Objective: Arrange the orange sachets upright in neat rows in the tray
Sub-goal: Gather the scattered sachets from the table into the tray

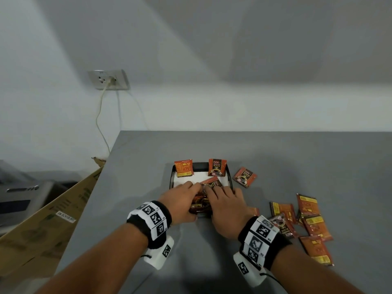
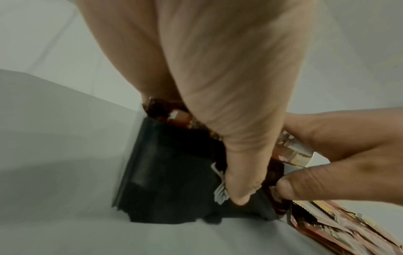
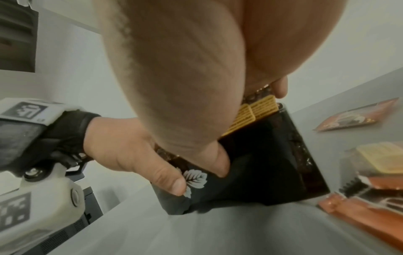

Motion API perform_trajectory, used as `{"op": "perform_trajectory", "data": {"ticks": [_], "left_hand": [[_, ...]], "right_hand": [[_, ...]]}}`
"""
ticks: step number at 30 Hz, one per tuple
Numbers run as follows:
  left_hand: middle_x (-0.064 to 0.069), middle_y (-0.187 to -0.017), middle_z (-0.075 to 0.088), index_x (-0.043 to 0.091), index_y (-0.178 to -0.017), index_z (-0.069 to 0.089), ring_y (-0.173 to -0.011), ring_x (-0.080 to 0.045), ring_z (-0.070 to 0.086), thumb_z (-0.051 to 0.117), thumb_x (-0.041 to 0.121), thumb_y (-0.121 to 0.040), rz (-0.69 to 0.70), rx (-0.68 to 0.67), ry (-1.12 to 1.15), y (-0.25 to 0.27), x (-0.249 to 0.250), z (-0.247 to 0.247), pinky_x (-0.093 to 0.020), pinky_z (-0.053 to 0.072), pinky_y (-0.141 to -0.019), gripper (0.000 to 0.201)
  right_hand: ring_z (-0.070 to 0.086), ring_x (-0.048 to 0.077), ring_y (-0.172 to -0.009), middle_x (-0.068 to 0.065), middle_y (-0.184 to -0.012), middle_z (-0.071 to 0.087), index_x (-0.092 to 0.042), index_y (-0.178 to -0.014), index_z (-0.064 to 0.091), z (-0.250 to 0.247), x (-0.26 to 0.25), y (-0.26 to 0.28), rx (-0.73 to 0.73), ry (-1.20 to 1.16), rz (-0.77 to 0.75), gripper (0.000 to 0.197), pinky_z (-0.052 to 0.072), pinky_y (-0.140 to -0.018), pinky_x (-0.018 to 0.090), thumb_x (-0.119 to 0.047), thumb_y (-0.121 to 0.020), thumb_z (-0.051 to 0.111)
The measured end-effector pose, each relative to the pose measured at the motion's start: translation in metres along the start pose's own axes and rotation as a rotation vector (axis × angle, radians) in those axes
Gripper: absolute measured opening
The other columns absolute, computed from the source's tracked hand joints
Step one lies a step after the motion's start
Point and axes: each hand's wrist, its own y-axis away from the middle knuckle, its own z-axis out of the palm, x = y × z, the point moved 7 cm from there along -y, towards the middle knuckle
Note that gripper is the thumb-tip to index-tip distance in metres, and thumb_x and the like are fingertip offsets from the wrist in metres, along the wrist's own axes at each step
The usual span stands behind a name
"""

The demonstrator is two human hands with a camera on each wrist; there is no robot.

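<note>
- Surface (image 1: 148, 209) — grey. The loose sachets (image 1: 305, 221) are scattered flat at its right side; one more (image 1: 245, 177) lies flat just beside the right wall of the tray.
- Tray (image 1: 200, 165) — black, with a white floor. Two sachets (image 1: 184, 168) are stood upright against its far wall, long axes vertical, faces toward the camera.
- Near row (image 3: 254, 112) — a bundle of sachets is pressed on edge at the near end of the tray. Risk: if pressure is released unevenly, the thin packs may be fanned out or toppled flat.
- Left hand (image 1: 182, 198), right hand (image 1: 224, 209) — each grip is closed narrowly on the bundle, thumbs set on the near wall.
- Tilted sachet (image 1: 212, 183) — its long axis runs diagonally, top toward far right; it is leaned, not upright, and may be knocked over by the fingers.
</note>
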Motion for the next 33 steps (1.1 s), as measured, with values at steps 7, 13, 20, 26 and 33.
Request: {"op": "perform_trajectory", "data": {"ticks": [7,13,20,26,33], "left_hand": [[0.007,-0.112,0.06,0.03,-0.122,0.043,-0.095,-0.014,0.058,0.08,0.05,-0.066,0.029,-0.023,0.079,0.003,-0.003,-0.003,-0.026,0.047,-0.08,0.07],[0.01,-0.111,0.063,0.033,-0.124,0.043,-0.095,-0.012,0.06,0.078,0.063,-0.059,0.003,-0.012,0.124,0.006,-0.006,-0.014,-0.031,0.052,-0.084,0.08],[0.009,-0.118,0.061,0.031,-0.13,0.05,-0.101,-0.009,0.056,0.07,0.056,-0.077,0.047,0.055,0.201,0.012,-0.004,-0.026,-0.026,0.049,-0.087,0.062],[0.004,-0.122,0.064,0.025,-0.127,0.057,-0.108,-0.013,0.056,0.052,0.034,-0.098,0.034,0.128,0.204,0.012,-0.006,-0.032,-0.03,0.045,-0.096,0.031],[0.009,-0.112,0.064,0.028,-0.114,0.062,-0.1,-0.009,0.056,0.056,0.021,-0.094,-0.002,0.116,0.274,0.012,-0.012,-0.024,-0.026,0.045,-0.089,0.022]], "right_hand": [[0.041,0.029,-0.132,0.007,-0.152,0.04,-0.012,-0.158,0.012,0.001,-0.004,0.003,-0.028,-0.046,-0.054,0.087,0.027,-0.114,0.053,-0.044,-0.085,0.045],[0.036,0.024,-0.138,0.0,-0.153,0.037,-0.021,-0.155,0.014,-0.008,0.001,-0.002,-0.041,-0.141,-0.042,0.099,0.021,-0.118,0.051,-0.071,-0.073,0.036],[0.037,0.018,-0.135,-0.006,-0.149,0.041,-0.026,-0.152,0.022,-0.015,0.009,0.001,-0.046,-0.246,-0.052,0.081,0.022,-0.117,0.047,-0.056,-0.082,0.048],[0.04,0.012,-0.129,-0.009,-0.142,0.05,-0.029,-0.147,0.038,-0.025,0.022,0.005,0.038,-0.416,0.009,0.05,0.026,-0.112,0.039,-0.041,-0.099,0.038],[0.046,0.012,-0.125,-0.011,-0.134,0.056,-0.03,-0.139,0.048,-0.014,0.029,0.003,0.023,-0.386,0.023,0.041,0.031,-0.108,0.039,-0.043,-0.101,0.039]]}}
